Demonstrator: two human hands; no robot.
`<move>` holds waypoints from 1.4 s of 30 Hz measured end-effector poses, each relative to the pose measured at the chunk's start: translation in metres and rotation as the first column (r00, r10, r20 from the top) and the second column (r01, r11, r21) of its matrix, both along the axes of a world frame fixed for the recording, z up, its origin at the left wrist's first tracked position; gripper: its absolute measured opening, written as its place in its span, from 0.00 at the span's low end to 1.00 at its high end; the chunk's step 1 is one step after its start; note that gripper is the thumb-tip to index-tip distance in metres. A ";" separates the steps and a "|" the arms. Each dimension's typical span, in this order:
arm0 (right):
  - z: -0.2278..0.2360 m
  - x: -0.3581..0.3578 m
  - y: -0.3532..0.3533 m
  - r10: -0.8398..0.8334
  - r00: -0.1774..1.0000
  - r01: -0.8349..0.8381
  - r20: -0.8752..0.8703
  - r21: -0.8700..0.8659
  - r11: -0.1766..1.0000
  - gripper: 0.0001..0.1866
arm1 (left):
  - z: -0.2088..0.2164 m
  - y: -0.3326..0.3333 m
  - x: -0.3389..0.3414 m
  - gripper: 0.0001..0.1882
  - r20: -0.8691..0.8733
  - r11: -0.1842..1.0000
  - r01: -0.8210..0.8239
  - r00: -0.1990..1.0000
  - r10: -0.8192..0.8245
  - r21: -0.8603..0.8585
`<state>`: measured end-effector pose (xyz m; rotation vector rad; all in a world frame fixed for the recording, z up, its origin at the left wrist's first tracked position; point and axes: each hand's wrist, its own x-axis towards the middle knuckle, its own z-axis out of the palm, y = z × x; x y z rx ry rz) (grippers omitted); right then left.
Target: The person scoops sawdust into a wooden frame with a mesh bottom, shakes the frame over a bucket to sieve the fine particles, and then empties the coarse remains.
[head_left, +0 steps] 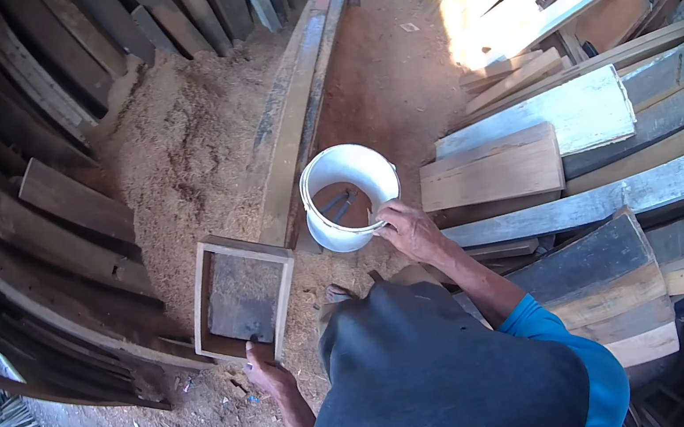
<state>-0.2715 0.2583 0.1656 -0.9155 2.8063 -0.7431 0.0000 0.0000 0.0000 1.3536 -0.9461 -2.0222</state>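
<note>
With your right hand point(409, 231) pinching the edge of the bucket point(329, 235) and your left hand point(270, 373) pinching the wooden box point(286, 305), one-sided lifting could tip either.

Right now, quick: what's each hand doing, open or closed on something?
Left hand: closed on the near edge of the square wooden frame.
Right hand: closed on the rim of the white bucket.
</note>
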 end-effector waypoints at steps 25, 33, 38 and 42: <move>-0.110 -0.275 0.128 -0.589 0.796 0.605 0.142 -0.174 0.777 0.11 | 0.001 -0.011 -0.438 0.25 0.013 0.936 0.348 0.937 -0.348 -0.045; -0.071 -0.410 0.223 -0.611 0.775 0.630 0.160 -0.128 0.766 0.10 | 0.053 0.087 -0.607 0.21 0.248 0.869 0.489 0.853 -0.459 -0.077; -0.064 -0.499 0.260 -0.573 0.819 0.571 0.007 -0.106 0.814 0.12 | 0.054 0.125 -0.702 0.20 0.201 0.843 0.537 0.830 -0.520 -0.037; -0.071 -0.580 0.279 -0.505 0.856 0.500 -0.113 -0.070 0.863 0.13 | 0.037 0.142 -0.781 0.21 0.235 0.825 0.564 0.805 -0.545 -0.017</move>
